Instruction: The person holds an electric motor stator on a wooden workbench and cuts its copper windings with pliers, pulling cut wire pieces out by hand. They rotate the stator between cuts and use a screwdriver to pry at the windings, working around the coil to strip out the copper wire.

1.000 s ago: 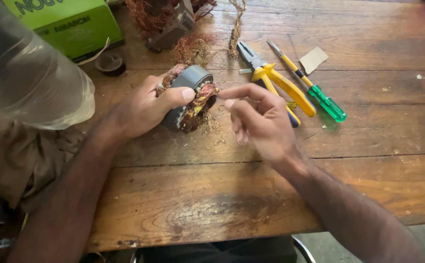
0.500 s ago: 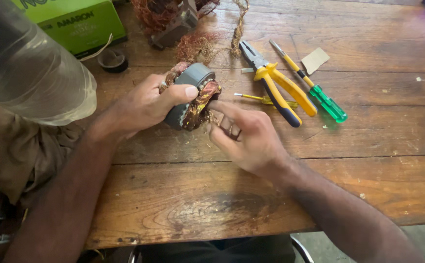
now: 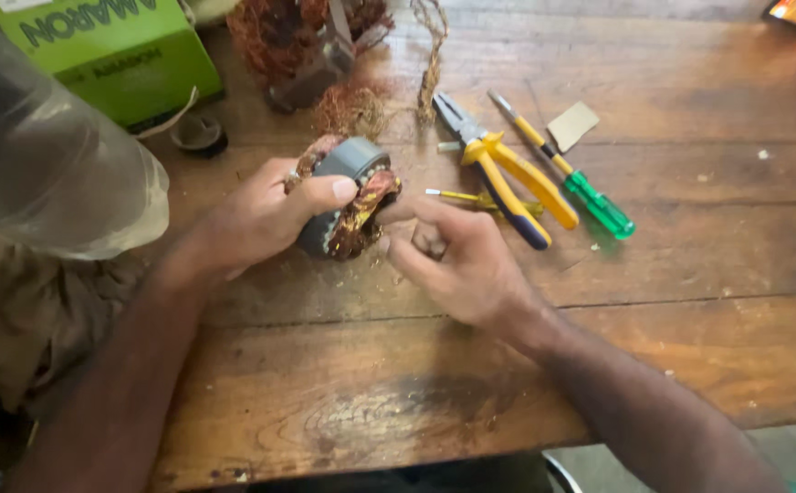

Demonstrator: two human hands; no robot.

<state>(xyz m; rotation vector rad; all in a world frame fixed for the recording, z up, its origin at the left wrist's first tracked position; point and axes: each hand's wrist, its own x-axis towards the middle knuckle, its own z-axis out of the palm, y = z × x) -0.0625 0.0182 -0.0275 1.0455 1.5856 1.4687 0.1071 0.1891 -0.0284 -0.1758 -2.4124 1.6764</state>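
Far left: a clear plastic container [image 3: 47, 173] is lying on the wooden table [image 3: 690, 347], with a green cardboard box [image 3: 110, 55] sitting beyond it.
Left hand: the left hand [image 3: 256, 219] is gripping a small motor stator [image 3: 348, 196], thumb pressing over its grey core, just left of the table's centre.
Progress: copper winding is still bulging from the stator, so the stripping is looking only partly done; loose copper wire tangles [image 3: 352, 105] are piling up at the far edge.
Right hand: the right hand [image 3: 457, 260] is curling its fingers narrowly, fingertips touching the winding.
Right: yellow-handled pliers [image 3: 507, 178] and a green-handled screwdriver [image 3: 581, 183] are lying unused.
Change: the right hand is now pressing closer against the stator than half a second ago.
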